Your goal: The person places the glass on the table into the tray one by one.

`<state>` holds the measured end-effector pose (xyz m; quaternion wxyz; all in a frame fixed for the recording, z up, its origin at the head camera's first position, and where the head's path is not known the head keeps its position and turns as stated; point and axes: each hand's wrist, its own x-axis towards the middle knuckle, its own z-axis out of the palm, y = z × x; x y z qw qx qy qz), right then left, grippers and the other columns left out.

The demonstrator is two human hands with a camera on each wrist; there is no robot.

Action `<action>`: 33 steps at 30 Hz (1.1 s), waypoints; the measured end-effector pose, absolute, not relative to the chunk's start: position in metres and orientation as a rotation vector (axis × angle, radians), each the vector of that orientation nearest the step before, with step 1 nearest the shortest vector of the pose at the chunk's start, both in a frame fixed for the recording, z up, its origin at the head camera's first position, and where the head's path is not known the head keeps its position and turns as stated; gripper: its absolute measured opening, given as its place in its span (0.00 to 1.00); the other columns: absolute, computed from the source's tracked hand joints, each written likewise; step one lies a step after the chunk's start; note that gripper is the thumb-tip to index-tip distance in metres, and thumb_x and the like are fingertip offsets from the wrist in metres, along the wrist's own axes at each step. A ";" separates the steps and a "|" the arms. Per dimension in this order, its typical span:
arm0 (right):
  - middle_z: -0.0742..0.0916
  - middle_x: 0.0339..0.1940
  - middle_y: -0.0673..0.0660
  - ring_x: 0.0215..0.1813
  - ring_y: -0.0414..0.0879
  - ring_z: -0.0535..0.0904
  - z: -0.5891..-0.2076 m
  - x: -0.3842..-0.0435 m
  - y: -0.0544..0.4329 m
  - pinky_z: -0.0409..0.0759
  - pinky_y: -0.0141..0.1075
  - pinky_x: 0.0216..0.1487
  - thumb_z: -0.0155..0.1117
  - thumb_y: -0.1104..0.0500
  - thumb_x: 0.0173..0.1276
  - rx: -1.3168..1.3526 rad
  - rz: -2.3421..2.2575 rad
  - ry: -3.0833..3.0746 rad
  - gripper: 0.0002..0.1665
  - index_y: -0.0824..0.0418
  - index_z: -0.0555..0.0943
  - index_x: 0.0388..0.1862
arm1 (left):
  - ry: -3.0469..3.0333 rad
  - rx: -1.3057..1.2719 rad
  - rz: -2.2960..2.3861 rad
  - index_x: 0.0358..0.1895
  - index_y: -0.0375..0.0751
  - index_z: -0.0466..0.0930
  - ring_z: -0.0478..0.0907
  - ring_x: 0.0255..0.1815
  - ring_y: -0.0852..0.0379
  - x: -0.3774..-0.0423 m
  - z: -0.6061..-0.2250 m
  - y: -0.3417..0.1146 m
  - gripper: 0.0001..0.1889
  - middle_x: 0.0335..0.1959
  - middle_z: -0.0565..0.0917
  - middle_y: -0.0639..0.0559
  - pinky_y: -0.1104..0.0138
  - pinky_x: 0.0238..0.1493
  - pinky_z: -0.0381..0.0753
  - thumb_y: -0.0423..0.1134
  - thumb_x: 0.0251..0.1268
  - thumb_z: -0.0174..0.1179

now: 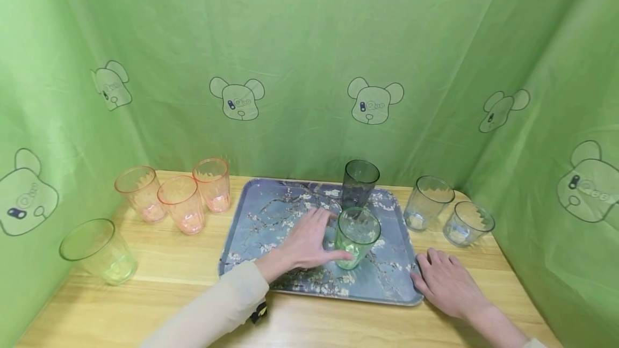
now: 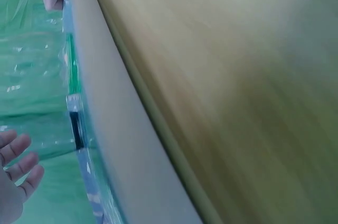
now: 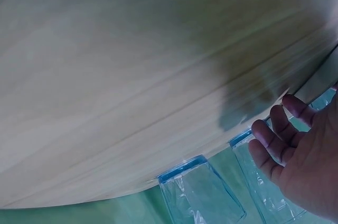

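My left hand (image 1: 309, 238) reaches over the blue flowered tray (image 1: 271, 251), beside a green glass (image 1: 359, 230) that stands on it. The thumb overlaps the front of that glass and the fingers are spread; in the left wrist view, my left hand (image 2: 16, 174) shows loose, parted fingers. Behind the green glass a dark grey glass (image 1: 359, 184) stands on the tray. My right hand (image 1: 447, 283) lies on the table at the tray's right front corner, its thumb near the rim. The right wrist view shows the right hand (image 3: 301, 155) with relaxed fingers.
Three pink glasses (image 1: 181, 205) stand left of the tray, a yellow-green glass (image 1: 103, 254) nearer the left front. A tall bluish clear glass (image 1: 427, 203) and a shorter one (image 1: 468, 224) stand right of it. Green curtains (image 1: 309, 26) enclose the wooden table (image 1: 159, 278).
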<state>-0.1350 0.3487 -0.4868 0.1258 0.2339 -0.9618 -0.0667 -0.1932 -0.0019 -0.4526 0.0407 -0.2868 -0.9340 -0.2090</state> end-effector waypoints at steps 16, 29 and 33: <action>0.71 0.30 0.51 0.33 0.46 0.68 -0.486 -0.134 0.349 0.69 0.43 0.37 0.65 0.47 0.72 0.682 -0.191 -2.811 0.15 0.56 0.73 0.40 | -2.818 -0.791 -0.753 0.73 0.36 0.69 0.75 0.70 0.46 -0.189 -0.447 -0.062 0.49 0.70 0.79 0.41 0.46 0.76 0.73 0.71 0.61 0.67; 0.70 0.30 0.51 0.33 0.46 0.68 -0.483 -0.135 0.348 0.69 0.42 0.36 0.65 0.47 0.72 0.680 -0.193 -2.825 0.15 0.56 0.72 0.38 | -2.779 -0.750 -0.665 0.72 0.37 0.72 0.78 0.62 0.49 -0.175 -0.438 -0.100 0.49 0.63 0.82 0.46 0.49 0.68 0.78 0.74 0.59 0.63; 0.70 0.30 0.51 0.33 0.47 0.69 -0.483 -0.134 0.347 0.69 0.42 0.36 0.66 0.48 0.72 0.685 -0.192 -2.820 0.15 0.56 0.72 0.38 | -2.732 -0.722 -0.666 0.73 0.38 0.71 0.79 0.61 0.51 -0.168 -0.433 -0.112 0.50 0.63 0.83 0.47 0.50 0.67 0.79 0.73 0.58 0.65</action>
